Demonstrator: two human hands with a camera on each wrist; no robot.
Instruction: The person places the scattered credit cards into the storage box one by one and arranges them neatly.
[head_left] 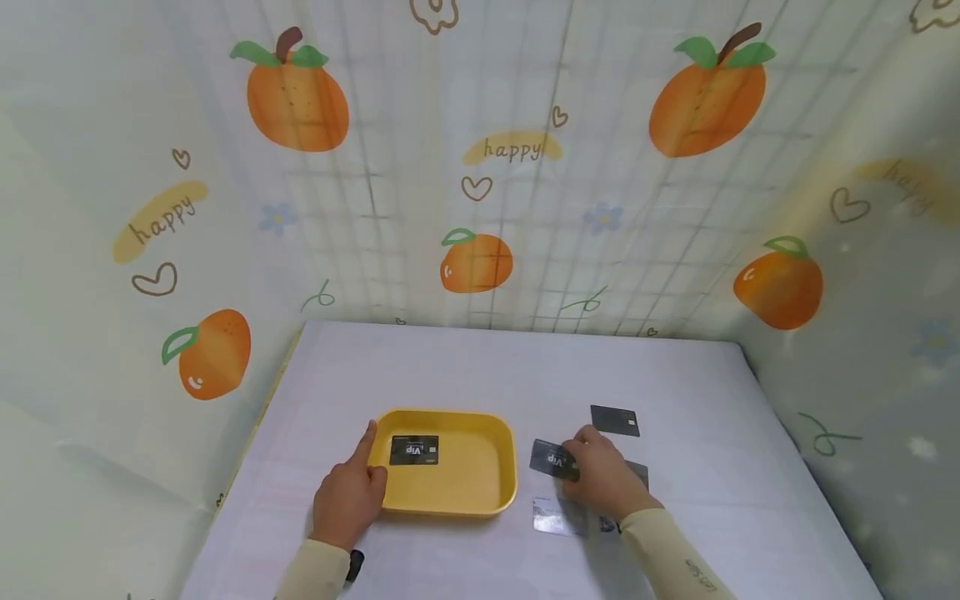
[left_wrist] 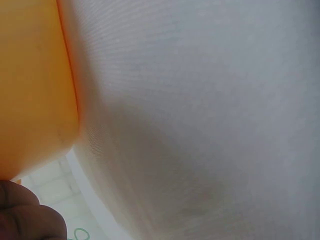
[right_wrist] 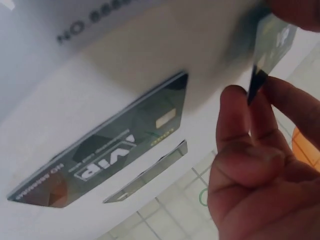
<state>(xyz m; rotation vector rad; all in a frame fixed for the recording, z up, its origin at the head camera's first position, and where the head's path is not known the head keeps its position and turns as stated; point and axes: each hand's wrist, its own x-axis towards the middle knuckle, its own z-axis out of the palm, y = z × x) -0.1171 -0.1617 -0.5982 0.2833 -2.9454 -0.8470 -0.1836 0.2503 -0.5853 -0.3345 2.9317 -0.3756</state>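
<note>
My left hand (head_left: 350,500) is at the left side of a yellow tray (head_left: 450,504), index finger stretched along the rim, thumb over the edge and the other fingers curled against the outer wall. Inside the tray, toward its left, lies a black VIP card (head_left: 414,450). To the right of the tray, my right hand (head_left: 600,475) pinches another dark VIP card (head_left: 551,460) by its right end, held tilted in the right wrist view. Beneath and around that hand are more cards, among them a dark VIP card (right_wrist: 110,155) lying face up.
A dark card (head_left: 615,420) lies beyond the right hand. A shiny silvery card (head_left: 558,517) is nearer me, with another card (head_left: 607,525) partly covered by the forearm. A white cloth covers the table (head_left: 450,367); a printed curtain (head_left: 390,208) hangs behind it.
</note>
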